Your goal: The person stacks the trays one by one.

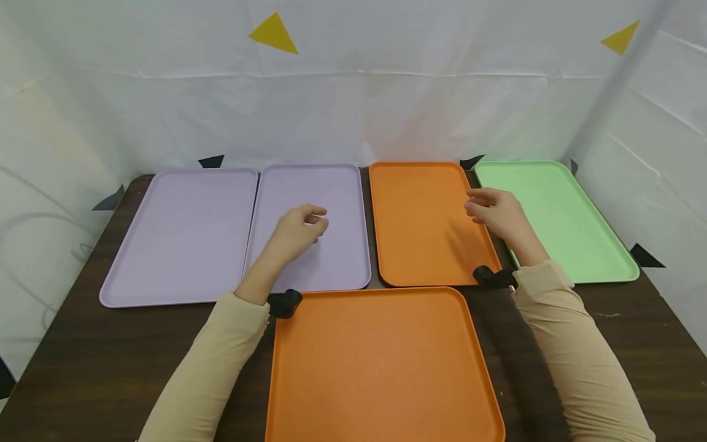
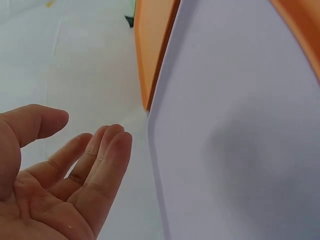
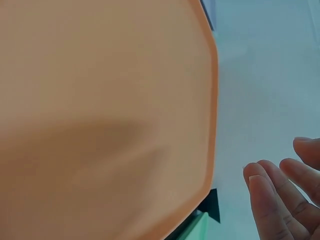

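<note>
Lilac tray (image 1: 315, 233): flat on table (image 1: 83, 362), second in back row; set edge to edge with left lilac tray (image 1: 177, 239), probably to keep the row tight.
Left hand (image 1: 295, 230): raised over lilac tray, no contact seen; fingers (image 2: 100, 155) loosely curled, palm empty, nothing held.
Left arm: forearm angled forward and inward, wrist over tray's near edge; wrist camera (image 1: 284, 302) below wrist.
Orange tray (image 1: 431, 224): flat, third in row, narrow gap to lilac tray.
Right hand (image 1: 497, 212): over right rim of orange tray, beside green tray (image 1: 558, 221); fingers (image 3: 272, 200) relaxed, slightly bent, nothing held; contact with rim not discernible.
Right arm: forearm angled forward and inward, sleeve (image 1: 574, 350) over table.
Front tray (image 1: 381, 368): orange, nearest the person, centred between the arms, within reach of both hands.
</note>
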